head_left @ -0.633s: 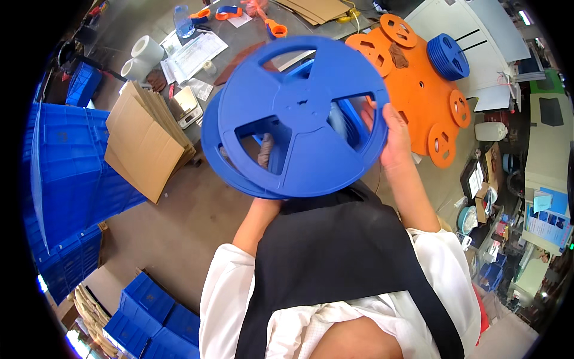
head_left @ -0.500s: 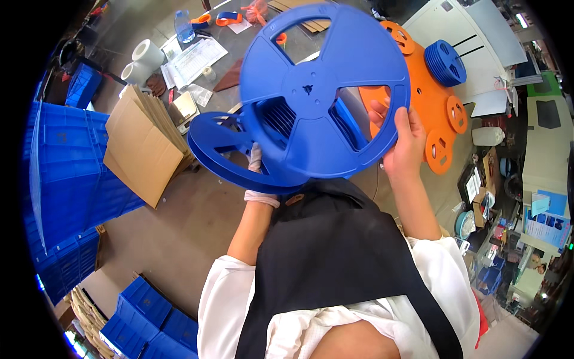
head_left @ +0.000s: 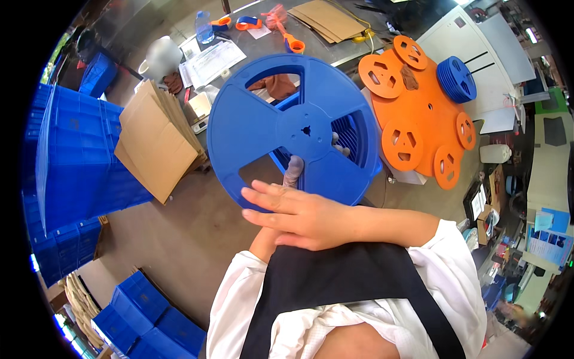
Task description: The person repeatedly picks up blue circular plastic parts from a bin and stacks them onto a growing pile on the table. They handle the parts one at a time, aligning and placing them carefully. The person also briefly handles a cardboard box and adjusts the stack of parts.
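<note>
A large blue plastic reel (head_left: 251, 128) with cut-out windows and a small centre hole faces me in front of my body. My left hand (head_left: 292, 172), in a pale glove, grips it: the thumb lies on its face and the fingertips show through the right-hand window. My bare right hand (head_left: 293, 215) is held across the reel's lower edge and over my left wrist, fingers stretched to the left, holding nothing. Whether it touches the reel I cannot tell. Through the windows, part of a ribbed blue stack (head_left: 345, 133) shows behind the reel.
An orange turntable (head_left: 427, 128) with several orange discs and a stack of blue discs (head_left: 455, 81) is at right. Papers (head_left: 215, 61), tape dispensers (head_left: 293, 43) and flat cardboard (head_left: 329, 21) lie on the far table. Folded cartons (head_left: 158, 140) lean by blue crates (head_left: 84, 155) at left.
My right hand has let go of the upper reel piece and swung left across my left wrist. The separate lower reel piece no longer shows apart; the reel sits lower and nearer me.
</note>
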Action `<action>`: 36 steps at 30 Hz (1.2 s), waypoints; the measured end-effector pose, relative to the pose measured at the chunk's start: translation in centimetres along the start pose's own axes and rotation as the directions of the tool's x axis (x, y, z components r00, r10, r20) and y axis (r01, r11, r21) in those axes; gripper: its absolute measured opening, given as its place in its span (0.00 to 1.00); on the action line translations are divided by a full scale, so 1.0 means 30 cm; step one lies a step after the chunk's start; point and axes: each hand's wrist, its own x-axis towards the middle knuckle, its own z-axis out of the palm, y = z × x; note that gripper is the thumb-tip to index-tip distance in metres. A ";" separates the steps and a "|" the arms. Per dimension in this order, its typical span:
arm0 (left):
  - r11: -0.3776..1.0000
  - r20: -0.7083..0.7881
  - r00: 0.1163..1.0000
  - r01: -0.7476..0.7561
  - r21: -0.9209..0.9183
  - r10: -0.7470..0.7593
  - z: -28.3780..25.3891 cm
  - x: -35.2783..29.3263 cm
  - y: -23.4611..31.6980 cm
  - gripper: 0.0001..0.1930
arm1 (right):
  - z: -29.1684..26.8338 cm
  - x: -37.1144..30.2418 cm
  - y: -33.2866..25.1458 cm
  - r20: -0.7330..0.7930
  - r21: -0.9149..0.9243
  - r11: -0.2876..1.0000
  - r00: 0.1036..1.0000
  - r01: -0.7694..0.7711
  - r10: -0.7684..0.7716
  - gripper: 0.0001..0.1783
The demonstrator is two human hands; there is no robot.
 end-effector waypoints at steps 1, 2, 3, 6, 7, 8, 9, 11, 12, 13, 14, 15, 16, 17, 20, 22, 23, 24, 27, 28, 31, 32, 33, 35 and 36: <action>1.000 -0.041 0.999 0.010 0.004 -0.010 -0.005 -0.018 0.018 0.34 | -0.024 -0.012 0.007 0.058 -0.024 1.000 0.998 0.021 -0.019 0.37; 1.000 -0.083 0.996 0.024 0.007 -0.023 -0.010 -0.035 0.034 0.35 | -0.064 -0.025 0.008 0.045 -0.069 0.998 0.999 0.003 0.000 0.37; 0.999 -0.127 0.991 0.033 0.016 -0.031 -0.011 -0.056 0.057 0.36 | -0.113 -0.045 0.014 -0.014 -0.089 0.996 1.000 0.012 -0.013 0.36; 0.987 -0.019 0.994 0.109 -0.116 -0.112 -0.070 -0.061 0.091 0.39 | -0.242 -0.139 0.038 -0.277 -0.199 0.960 0.951 -0.197 0.138 0.27; 0.954 0.179 0.973 0.183 -0.237 -0.142 -0.113 -0.027 0.088 0.40 | -0.267 -0.193 0.081 -0.581 0.139 0.963 0.768 -0.231 0.268 0.23; 0.938 0.254 0.951 0.239 -0.250 -0.175 -0.145 -0.020 0.090 0.39 | -0.272 -0.228 0.111 -0.685 0.280 0.947 0.658 -0.159 0.313 0.19; 0.933 0.184 0.963 0.243 -0.266 -0.199 -0.151 -0.022 0.089 0.41 | -0.295 -0.258 0.125 -0.742 0.370 0.910 0.529 -0.189 0.412 0.17; 0.925 0.044 0.970 0.243 -0.290 -0.241 -0.150 -0.026 0.093 0.45 | -0.325 -0.312 0.160 -0.767 0.529 0.844 0.378 -0.082 0.518 0.15; 0.925 0.107 0.967 0.254 -0.285 -0.232 -0.160 -0.018 0.092 0.43 | -0.339 -0.341 0.179 -0.762 0.580 0.814 0.324 -0.045 0.561 0.15; 0.924 0.170 0.960 0.263 -0.278 -0.222 -0.177 -0.007 0.090 0.41 | -0.347 -0.362 0.196 -0.751 0.625 0.780 0.272 -0.004 0.602 0.14; 0.924 0.232 0.950 0.271 -0.271 -0.211 -0.189 0.001 0.089 0.38 | -0.347 -0.376 0.210 -0.743 0.647 0.763 0.223 -0.006 0.631 0.14; 0.918 0.208 0.952 0.277 -0.284 -0.223 -0.191 0.005 0.084 0.38 | -0.346 -0.392 0.224 -0.732 0.667 0.745 0.201 0.011 0.651 0.14; 0.912 0.184 0.954 0.282 -0.298 -0.235 -0.187 0.008 0.083 0.38 | -0.344 -0.407 0.239 -0.720 0.685 0.728 0.179 0.028 0.671 0.14; 0.906 0.161 0.956 0.287 -0.311 -0.247 -0.185 0.010 0.081 0.38 | -0.341 -0.421 0.253 -0.707 0.703 0.710 0.158 0.046 0.690 0.13; 0.869 0.083 0.944 0.328 -0.371 -0.320 -0.182 0.016 0.085 0.36 | -0.332 -0.450 0.296 -0.678 0.733 0.679 0.143 0.046 0.721 0.13; 0.877 0.115 0.947 0.320 -0.358 -0.299 -0.216 0.029 0.086 0.37 | -0.332 -0.452 0.319 -0.654 0.754 0.656 0.130 0.037 0.745 0.13; 0.882 0.132 0.949 0.315 -0.352 -0.286 -0.234 0.035 0.087 0.37 | -0.332 -0.452 0.333 -0.642 0.765 0.644 0.125 0.032 0.756 0.13; 0.905 0.074 0.959 0.284 -0.316 -0.274 -0.247 0.030 0.088 0.38 | -0.331 -0.457 0.348 -0.632 0.773 0.633 0.121 0.030 0.766 0.14; 0.952 -0.075 0.973 0.194 -0.236 -0.217 -0.269 0.006 0.096 0.40 | -0.325 -0.471 0.416 -0.590 0.806 0.592 0.116 0.016 0.799 0.14; 0.958 -0.112 0.974 0.167 -0.234 -0.197 -0.274 0.006 0.101 0.39 | -0.322 -0.475 0.445 -0.570 0.819 0.573 0.113 0.005 0.814 0.14; 0.987 -0.331 0.938 0.053 -0.152 -0.102 -0.303 -0.004 0.122 0.33 | -0.287 -0.503 0.570 -0.486 0.866 0.493 0.098 -0.080 0.869 0.14; 0.995 -0.402 0.913 0.037 -0.093 -0.071 -0.333 -0.014 0.134 0.31 | -0.263 -0.515 0.626 -0.456 0.878 0.464 0.090 -0.120 0.885 0.14; 0.999 -0.474 0.880 0.032 -0.027 -0.041 -0.356 -0.022 0.147 0.29 | -0.235 -0.524 0.685 -0.411 0.889 0.419 0.083 -0.184 0.908 0.14; 0.988 -0.581 0.814 0.082 0.129 0.008 -0.460 -0.058 0.170 0.26 | -0.155 -0.544 0.828 -0.325 0.892 0.327 0.059 -0.313 0.944 0.13; 0.955 -0.639 0.764 0.115 0.272 0.090 -0.503 -0.092 0.159 0.28 | -0.101 -0.558 0.908 -0.279 0.878 0.282 0.064 -0.386 0.958 0.13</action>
